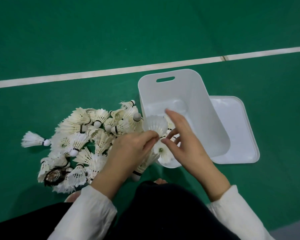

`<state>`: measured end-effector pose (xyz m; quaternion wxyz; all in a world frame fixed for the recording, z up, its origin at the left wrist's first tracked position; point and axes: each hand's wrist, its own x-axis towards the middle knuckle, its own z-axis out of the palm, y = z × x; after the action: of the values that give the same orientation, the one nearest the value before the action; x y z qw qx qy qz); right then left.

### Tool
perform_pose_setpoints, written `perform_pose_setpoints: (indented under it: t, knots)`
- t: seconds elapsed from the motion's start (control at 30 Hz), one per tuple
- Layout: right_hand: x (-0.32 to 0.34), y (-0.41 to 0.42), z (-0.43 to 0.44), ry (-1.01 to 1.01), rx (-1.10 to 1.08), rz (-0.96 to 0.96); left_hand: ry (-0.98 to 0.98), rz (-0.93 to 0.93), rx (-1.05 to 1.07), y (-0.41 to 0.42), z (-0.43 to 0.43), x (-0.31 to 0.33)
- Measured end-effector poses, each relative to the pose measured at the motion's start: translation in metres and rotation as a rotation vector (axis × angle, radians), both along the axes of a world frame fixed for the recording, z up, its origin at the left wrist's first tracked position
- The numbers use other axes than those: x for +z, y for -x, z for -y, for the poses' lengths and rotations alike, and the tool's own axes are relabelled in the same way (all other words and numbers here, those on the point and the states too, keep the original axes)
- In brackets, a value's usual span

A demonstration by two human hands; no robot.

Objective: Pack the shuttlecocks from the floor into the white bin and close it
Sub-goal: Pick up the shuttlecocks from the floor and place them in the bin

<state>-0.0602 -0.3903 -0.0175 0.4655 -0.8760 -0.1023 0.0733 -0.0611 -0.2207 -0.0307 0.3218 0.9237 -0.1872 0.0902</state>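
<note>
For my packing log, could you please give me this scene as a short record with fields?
bin: white bin, open, bottom mostly bare
lid: lid, off, on the floor right of the bin
pile: shuttlecocks heaped on the floor left of the bin
hands: left hand and right hand pinch one shuttlecock over the bin's near corner

Soft, even light fell from overhead on the green floor (76, 32), which dimmed toward the far corners beyond the left hand (132, 149) and the right hand (182, 135). Shadows were faint and blurred at their edges. Glare washed the bottom of the white bin (206, 104) just beyond the right hand, and the lid (239, 132) to that hand's right was nearly blown out. The shuttlecock (155, 124) between the hands was smeared by motion, as was the right index fingertip (167, 111). The white line (93, 73) beyond the hands bowed with wide-angle distortion.
</note>
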Motion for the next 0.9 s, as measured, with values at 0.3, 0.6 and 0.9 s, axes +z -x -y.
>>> perform_pose_setpoints:
  t: [0.3, 0.6, 0.9]
  knots:
    - [-0.03, -0.015, 0.03, 0.472, -0.215, -0.073, 0.127, -0.306, 0.098, 0.007, 0.002, 0.014]
    - [-0.075, -0.019, 0.055, 0.804, -0.144, -0.379, -0.007, -0.15, 0.048, 0.014, -0.016, -0.008]
    - [0.004, 0.001, -0.002, 0.088, 0.127, 0.014, -0.012, -0.188, 0.033, 0.009, -0.01, -0.001]
